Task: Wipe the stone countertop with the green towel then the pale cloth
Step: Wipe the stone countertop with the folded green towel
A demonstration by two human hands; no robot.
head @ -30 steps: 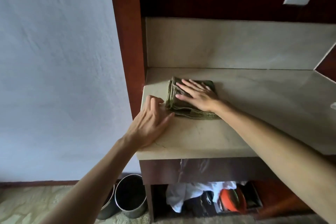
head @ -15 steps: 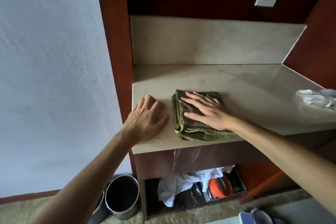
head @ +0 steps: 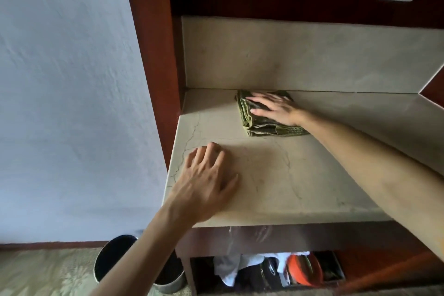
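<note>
**Green towel pass in progress, back-left of desk**

Right hand (head: 276,109) lies flat on the folded green towel (head: 262,120), fingers straight and spread, pressing down rather than gripping. Towel sits at the rear of the stone desk (head: 276,175), touching or just shy of the backsplash (head: 288,60); can't tell which. Left hand (head: 206,180) rests palm-down on bare stone near the front-left edge, fingers relaxed, holding nothing; looks like bracing.

Handling, my read:
- Towel is soft, thick, multi-layer. Light. Nothing fragile.
- Layers can shear and unfold under a sideways push. Stacked fold edges show on its left and front sides.
- Flat palm over the centre is the right hold for wiping; keep pressure even so the stack moves as one.
- To lift it, pinch through all layers at a folded edge.
- Stone looks smooth and veined, so low drag likely.

Pale cloth not in view.
</note>
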